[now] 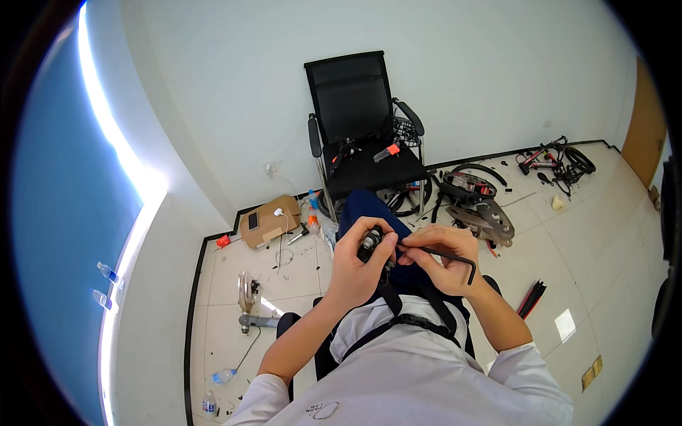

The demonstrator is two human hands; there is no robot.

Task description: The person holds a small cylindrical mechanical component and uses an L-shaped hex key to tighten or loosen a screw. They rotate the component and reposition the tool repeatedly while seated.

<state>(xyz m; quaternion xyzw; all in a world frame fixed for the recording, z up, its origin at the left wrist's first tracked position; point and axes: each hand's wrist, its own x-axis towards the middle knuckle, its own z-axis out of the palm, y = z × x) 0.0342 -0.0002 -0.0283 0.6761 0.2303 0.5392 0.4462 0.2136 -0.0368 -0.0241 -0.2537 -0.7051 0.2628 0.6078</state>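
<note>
My left hand (360, 264) is closed around a small black and silver mechanical part (370, 242), holding it above my lap. Most of that part is hidden by the fingers and thumb, so its exact kind does not show. In my right hand (442, 245) is a black hex key (463, 258), pinched between thumb and fingers. Its short bent end sticks out on the right and points down. The long end runs left toward the part, between both hands. Whether its tip sits in the part I cannot make out.
A black chair (376, 160) with tools on its seat stands ahead. Bicycle parts (483, 216) lie on the floor at right, a metal fork (246, 295) at left. Flattened cardboard (273, 231) carries a phone (253, 221). Water bottles (224, 376) lie near the left wall.
</note>
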